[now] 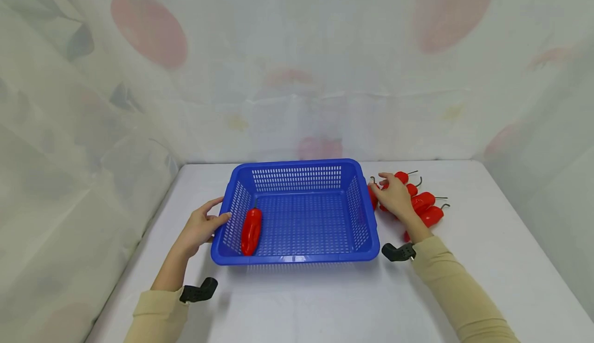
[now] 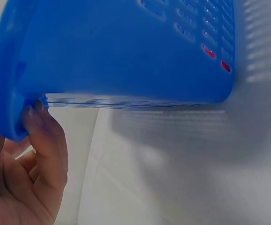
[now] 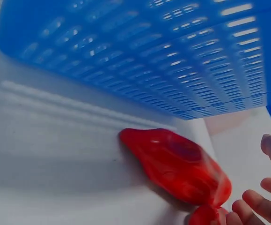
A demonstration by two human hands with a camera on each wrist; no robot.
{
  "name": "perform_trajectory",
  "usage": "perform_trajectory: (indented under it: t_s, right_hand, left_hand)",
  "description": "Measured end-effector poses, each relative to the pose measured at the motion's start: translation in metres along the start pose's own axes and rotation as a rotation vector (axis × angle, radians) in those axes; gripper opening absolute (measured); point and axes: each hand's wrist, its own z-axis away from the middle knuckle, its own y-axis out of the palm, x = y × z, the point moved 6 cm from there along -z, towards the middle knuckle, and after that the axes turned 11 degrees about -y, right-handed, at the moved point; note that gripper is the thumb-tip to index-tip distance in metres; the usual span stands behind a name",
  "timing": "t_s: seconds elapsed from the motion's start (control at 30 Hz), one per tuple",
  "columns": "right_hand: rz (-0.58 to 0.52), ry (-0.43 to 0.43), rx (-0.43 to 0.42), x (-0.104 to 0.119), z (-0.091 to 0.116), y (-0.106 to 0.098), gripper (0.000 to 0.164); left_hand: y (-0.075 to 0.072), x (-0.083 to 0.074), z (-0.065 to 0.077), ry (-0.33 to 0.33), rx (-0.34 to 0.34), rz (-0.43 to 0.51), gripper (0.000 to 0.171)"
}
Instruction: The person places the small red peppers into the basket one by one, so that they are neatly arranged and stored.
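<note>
A blue plastic basket (image 1: 297,258) with slotted walls stands on the white table. My left hand (image 1: 200,227) grips its left rim, with the thumb on top and fingers curled under the edge in the left wrist view. One long red pepper (image 1: 251,232) lies inside the basket near the left wall. To the right of the basket my right hand (image 1: 393,196) is over a group of red peppers (image 1: 422,202), its fingers spread and loosely bent. The nearest red pepper (image 3: 172,164) lies beside the basket wall, close to those fingertips, and nothing is between them.
The peppers on the right lie side by side with their stems pointing away, partly covered by the right hand. A pale printed curtain (image 1: 287,111) hangs behind the white table (image 1: 297,307) and along both sides. Each wrist wears a small black camera (image 1: 199,290).
</note>
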Motion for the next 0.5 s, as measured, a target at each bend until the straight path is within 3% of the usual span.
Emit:
perform_trajectory:
  t_s: [0.23, 0.37, 0.5]
  right_hand:
    - [0.122, 0.016, 0.026, -0.007, 0.0, 0.011, 0.058]
    - [0.174, 0.047, 0.041, -0.011, -0.001, 0.016, 0.06]
    - [0.212, 0.085, 0.06, -0.013, -0.002, 0.02, 0.064]
  left_hand:
    - [0.0, 0.001, 0.0, -0.007, 0.004, 0.011, 0.068]
    - [0.002, -0.009, 0.011, -0.012, 0.014, 0.02, 0.065]
    - [0.002, -0.01, 0.011, -0.008, 0.015, 0.021, 0.065]
